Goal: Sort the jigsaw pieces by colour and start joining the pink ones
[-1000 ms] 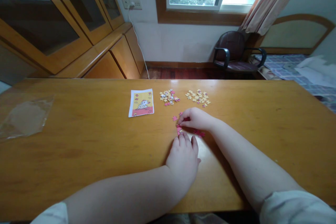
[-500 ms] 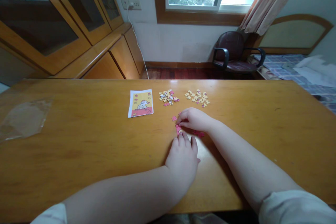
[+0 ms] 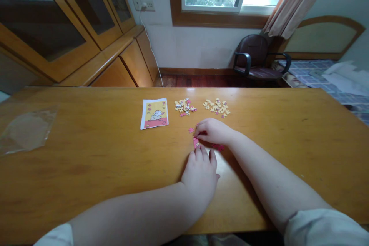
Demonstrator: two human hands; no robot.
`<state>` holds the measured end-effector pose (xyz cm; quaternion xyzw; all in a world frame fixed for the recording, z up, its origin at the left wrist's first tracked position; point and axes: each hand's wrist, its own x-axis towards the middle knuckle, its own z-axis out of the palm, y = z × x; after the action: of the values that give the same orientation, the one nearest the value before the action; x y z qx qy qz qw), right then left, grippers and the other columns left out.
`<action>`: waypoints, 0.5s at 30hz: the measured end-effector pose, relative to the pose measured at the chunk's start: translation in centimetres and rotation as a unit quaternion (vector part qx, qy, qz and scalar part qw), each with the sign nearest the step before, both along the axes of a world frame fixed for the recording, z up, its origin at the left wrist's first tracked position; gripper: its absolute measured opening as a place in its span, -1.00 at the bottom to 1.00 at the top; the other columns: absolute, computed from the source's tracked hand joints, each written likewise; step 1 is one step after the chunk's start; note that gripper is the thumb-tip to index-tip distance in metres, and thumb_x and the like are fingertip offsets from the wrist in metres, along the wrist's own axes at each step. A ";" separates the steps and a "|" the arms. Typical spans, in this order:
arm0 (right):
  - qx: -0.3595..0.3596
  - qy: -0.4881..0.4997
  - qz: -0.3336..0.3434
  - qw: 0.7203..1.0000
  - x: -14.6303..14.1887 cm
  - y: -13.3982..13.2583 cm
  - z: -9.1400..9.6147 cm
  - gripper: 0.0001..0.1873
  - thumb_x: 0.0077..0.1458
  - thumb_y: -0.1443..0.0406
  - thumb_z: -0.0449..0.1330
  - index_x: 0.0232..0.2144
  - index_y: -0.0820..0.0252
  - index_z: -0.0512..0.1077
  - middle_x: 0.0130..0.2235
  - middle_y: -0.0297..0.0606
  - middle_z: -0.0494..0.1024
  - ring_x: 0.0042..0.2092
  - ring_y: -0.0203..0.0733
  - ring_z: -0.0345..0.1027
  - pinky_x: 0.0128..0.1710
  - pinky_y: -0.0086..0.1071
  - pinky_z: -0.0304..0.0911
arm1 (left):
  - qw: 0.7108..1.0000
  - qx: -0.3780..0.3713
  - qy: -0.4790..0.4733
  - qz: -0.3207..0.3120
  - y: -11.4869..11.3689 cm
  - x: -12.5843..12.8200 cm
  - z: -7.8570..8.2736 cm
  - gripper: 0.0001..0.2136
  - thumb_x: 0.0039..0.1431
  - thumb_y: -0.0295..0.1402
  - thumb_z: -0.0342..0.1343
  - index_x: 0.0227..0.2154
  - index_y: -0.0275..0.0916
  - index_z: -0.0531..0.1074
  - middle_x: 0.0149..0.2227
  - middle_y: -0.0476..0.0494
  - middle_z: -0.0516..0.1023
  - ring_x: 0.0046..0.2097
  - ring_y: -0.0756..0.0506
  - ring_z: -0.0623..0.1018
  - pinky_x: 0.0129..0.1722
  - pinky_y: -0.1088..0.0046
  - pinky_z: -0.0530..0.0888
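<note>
right grip (image 3: 213, 131): narrow, curled onto pink puzzle pieces (image 3: 196, 143) | left grip (image 3: 200, 177): fingers loosely open, just near them | on desk (image 3: 86, 153)

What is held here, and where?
The right hand's fingertips touch the top of a pink jigsaw section; the left hand lies just below. A grip cannot be told.

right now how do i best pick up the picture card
Probably best to pinch the card at its near left corner, coming from the left with your left hand. It lies flat on the table and looks thin, so lift that corner with a fingertip first. Its left side is bare wood, while the pile of pieces sits close on its right.
</note>
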<state>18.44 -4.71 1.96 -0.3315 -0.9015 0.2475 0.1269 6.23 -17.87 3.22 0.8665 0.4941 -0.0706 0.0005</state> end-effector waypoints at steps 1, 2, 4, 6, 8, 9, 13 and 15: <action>0.006 0.012 -0.015 1.000 0.2 0.1 0.0 -0.86 0.05 0.33 0.20 -0.36 0.15 0.58 -0.34 -0.26 0.58 -0.29 -0.26 0.40 -0.21 -0.42 0.22 | 1.000 -0.001 -0.004 0.003 0.0 0.0 0.0 -0.40 0.15 -0.05 0.04 0.16 -0.31 0.24 0.12 -0.50 0.34 0.07 -0.34 0.37 -0.09 0.19 0.30; 0.013 0.028 -0.039 0.999 0.4 0.1 0.0 -0.86 0.06 0.32 0.20 -0.36 0.16 0.57 -0.34 -0.26 0.58 -0.30 -0.26 0.39 -0.21 -0.42 0.22 | 1.000 -0.003 -0.008 0.007 0.0 0.0 0.1 -0.40 0.15 -0.05 0.05 0.16 -0.32 0.24 0.11 -0.50 0.35 0.06 -0.33 0.38 -0.10 0.20 0.30; 0.023 0.062 -0.102 0.993 0.9 0.5 -0.2 -0.84 0.08 0.31 0.17 -0.35 0.18 0.56 -0.35 -0.26 0.58 -0.31 -0.27 0.38 -0.23 -0.42 0.20 | 1.000 -0.007 -0.015 0.019 0.0 0.0 0.3 -0.41 0.14 -0.07 0.08 0.14 -0.34 0.26 0.06 -0.51 0.39 0.04 -0.33 0.39 -0.12 0.19 0.31; 0.023 0.080 -0.164 0.983 1.5 0.9 -0.5 -0.83 0.09 0.30 0.16 -0.36 0.18 0.56 -0.38 -0.27 0.57 -0.35 -0.29 0.34 -0.30 -0.43 0.18 | 0.999 -0.011 -0.013 0.036 0.0 0.0 0.6 -0.45 0.14 -0.10 0.09 0.09 -0.38 0.31 -0.01 -0.49 0.44 -0.01 -0.32 0.41 -0.13 0.19 0.31; 0.020 0.083 -0.203 0.976 2.0 1.3 -0.9 -0.83 0.09 0.28 0.15 -0.36 0.19 0.55 -0.40 -0.29 0.56 -0.39 -0.31 0.31 -0.34 -0.44 0.16 | 0.999 -0.015 -0.010 0.051 0.1 0.0 0.9 -0.49 0.14 -0.10 0.08 0.04 -0.41 0.36 -0.10 -0.45 0.49 -0.07 -0.30 0.44 -0.15 0.20 0.32; 0.018 0.085 -0.213 0.973 2.1 1.4 -1.1 -0.82 0.09 0.28 0.15 -0.36 0.19 0.55 -0.41 -0.30 0.55 -0.40 -0.32 0.30 -0.35 -0.44 0.15 | 0.998 -0.017 -0.008 0.056 0.1 0.0 1.1 -0.50 0.15 -0.10 0.08 0.02 -0.41 0.38 -0.13 -0.43 0.51 -0.10 -0.29 0.45 -0.16 0.21 0.32; 0.008 0.086 -0.228 0.970 2.2 1.7 -1.4 -0.82 0.07 0.27 0.17 -0.36 0.20 0.55 -0.42 -0.30 0.55 -0.41 -0.33 0.29 -0.36 -0.45 0.15 | 0.998 -0.009 -0.001 0.059 0.2 -0.1 1.3 -0.54 0.16 -0.09 0.05 -0.06 -0.40 0.43 -0.18 -0.38 0.52 -0.14 -0.27 0.44 -0.15 0.19 0.31; 0.004 0.084 -0.230 0.970 2.2 1.8 -1.5 -0.84 0.06 0.28 0.18 -0.37 0.19 0.56 -0.41 -0.30 0.56 -0.41 -0.33 0.29 -0.36 -0.45 0.14 | 0.999 0.006 0.001 0.047 0.2 -0.2 1.3 -0.55 0.17 -0.09 0.04 -0.08 -0.39 0.45 -0.15 -0.38 0.51 -0.10 -0.27 0.41 -0.11 0.18 0.30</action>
<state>20.60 -2.93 0.48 -0.5072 -0.7884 0.2347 0.2572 6.05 -17.67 4.54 0.8422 0.5349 -0.0681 -0.0016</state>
